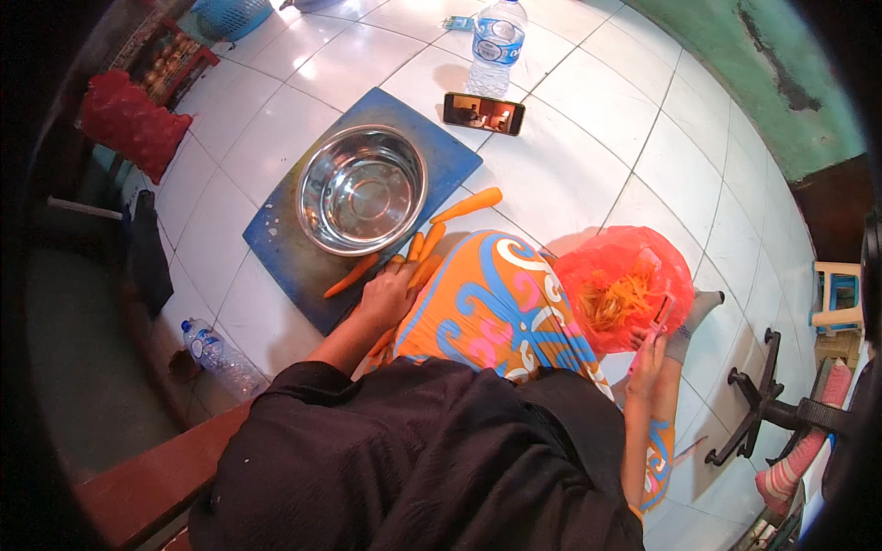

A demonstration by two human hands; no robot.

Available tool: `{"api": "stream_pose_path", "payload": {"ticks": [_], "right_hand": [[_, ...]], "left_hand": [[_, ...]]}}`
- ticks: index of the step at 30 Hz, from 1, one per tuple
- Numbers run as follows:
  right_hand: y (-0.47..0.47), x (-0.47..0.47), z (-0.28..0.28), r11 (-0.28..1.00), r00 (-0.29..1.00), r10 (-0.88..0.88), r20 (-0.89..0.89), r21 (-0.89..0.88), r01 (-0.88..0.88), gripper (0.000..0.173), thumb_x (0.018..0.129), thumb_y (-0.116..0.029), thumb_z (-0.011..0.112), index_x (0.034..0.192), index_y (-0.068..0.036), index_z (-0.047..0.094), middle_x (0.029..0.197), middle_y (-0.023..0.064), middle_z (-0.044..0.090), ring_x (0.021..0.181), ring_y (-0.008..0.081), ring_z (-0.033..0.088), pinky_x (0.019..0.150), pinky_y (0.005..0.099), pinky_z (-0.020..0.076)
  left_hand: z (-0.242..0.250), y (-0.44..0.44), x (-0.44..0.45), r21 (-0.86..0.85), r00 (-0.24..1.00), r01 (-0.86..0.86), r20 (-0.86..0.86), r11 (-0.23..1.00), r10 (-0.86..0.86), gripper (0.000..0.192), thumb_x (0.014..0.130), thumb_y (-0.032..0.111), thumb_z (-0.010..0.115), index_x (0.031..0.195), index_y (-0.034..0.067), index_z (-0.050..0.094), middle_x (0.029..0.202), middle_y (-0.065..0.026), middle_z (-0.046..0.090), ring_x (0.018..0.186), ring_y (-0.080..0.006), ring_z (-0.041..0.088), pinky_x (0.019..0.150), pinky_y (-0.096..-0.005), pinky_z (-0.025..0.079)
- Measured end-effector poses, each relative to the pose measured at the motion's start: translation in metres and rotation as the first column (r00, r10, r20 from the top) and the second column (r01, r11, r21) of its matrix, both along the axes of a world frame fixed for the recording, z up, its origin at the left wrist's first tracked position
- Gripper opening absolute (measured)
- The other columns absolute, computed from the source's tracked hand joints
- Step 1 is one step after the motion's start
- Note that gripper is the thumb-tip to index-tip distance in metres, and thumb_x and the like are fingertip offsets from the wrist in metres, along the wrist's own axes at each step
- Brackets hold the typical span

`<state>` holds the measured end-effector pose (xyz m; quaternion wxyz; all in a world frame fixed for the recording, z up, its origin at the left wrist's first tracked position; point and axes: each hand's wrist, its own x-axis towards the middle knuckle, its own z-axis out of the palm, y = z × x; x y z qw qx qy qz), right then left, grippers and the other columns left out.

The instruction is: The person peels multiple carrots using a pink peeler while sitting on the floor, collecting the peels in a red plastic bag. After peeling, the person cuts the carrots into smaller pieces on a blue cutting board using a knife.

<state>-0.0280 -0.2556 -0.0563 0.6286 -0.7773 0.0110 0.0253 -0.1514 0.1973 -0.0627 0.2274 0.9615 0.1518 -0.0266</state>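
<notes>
My left hand [387, 293] is down among several orange carrots [428, 241], at the near edge of a blue board [444, 148]. Its fingers touch the carrots, but whether they grip one is hidden. One carrot [351, 275] lies to the left of this hand, and another carrot [468, 204] lies beyond the group. On the board stands a shiny metal bowl [365, 189]. My right hand [645, 361] grips a pink-handled peeler [661, 317] over a red plastic bag [620, 244]. Orange peelings [617, 296] lie inside the bag.
A phone [484, 113] leans against a water bottle [497, 48] on the tiled floor [579, 138]. Another bottle [220, 355] lies at the left, below a red sack [131, 124]. A black wheeled chair base [761, 406] stands at the right. A blue basket [231, 17] sits far left.
</notes>
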Motion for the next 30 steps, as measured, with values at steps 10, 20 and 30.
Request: {"api": "stream_pose_path", "payload": {"ticks": [10, 20, 30], "right_hand": [[0.006, -0.010, 0.019, 0.990, 0.990, -0.141, -0.005, 0.022, 0.141, 0.034, 0.096, -0.027, 0.037, 0.118, -0.002, 0.042, 0.095, 0.0113, 0.058, 0.080, 0.0182, 0.057, 0.072, 0.0302, 0.0449], [0.007, -0.010, 0.016, 0.987, 0.987, -0.156, -0.019, 0.034, 0.157, 0.032, 0.095, -0.026, 0.038, 0.115, -0.002, 0.044, 0.092, 0.0099, 0.058, 0.079, 0.0159, 0.056, 0.071, 0.0281, 0.0445], [0.002, -0.009, 0.013, 0.986, 0.985, -0.169, -0.036, -0.001, 0.169, 0.038, 0.095, -0.028, 0.038, 0.119, 0.000, 0.042, 0.092, 0.0117, 0.058, 0.079, 0.0180, 0.056, 0.073, 0.0302, 0.0447]], "left_hand": [[0.036, -0.014, 0.033, -0.220, 0.962, 0.017, 0.268, 0.975, 0.043, 0.024, 0.082, 0.012, 0.059, 0.104, 0.005, 0.058, 0.096, -0.0133, 0.056, 0.085, -0.0278, 0.059, 0.073, -0.0339, 0.047], [0.118, 0.009, 0.087, -0.103, 0.610, 0.288, 0.786, 0.952, -0.099, 0.015, 0.079, -0.001, 0.055, 0.089, 0.005, 0.063, 0.089, -0.0118, 0.061, 0.080, -0.0237, 0.059, 0.072, -0.0332, 0.047], [0.186, 0.080, 0.024, -0.114, 0.652, -0.077, 0.746, 0.991, 0.136, 0.016, 0.083, 0.010, 0.054, 0.095, 0.003, 0.061, 0.102, -0.0104, 0.058, 0.089, -0.0230, 0.058, 0.079, -0.0332, 0.046]]}}
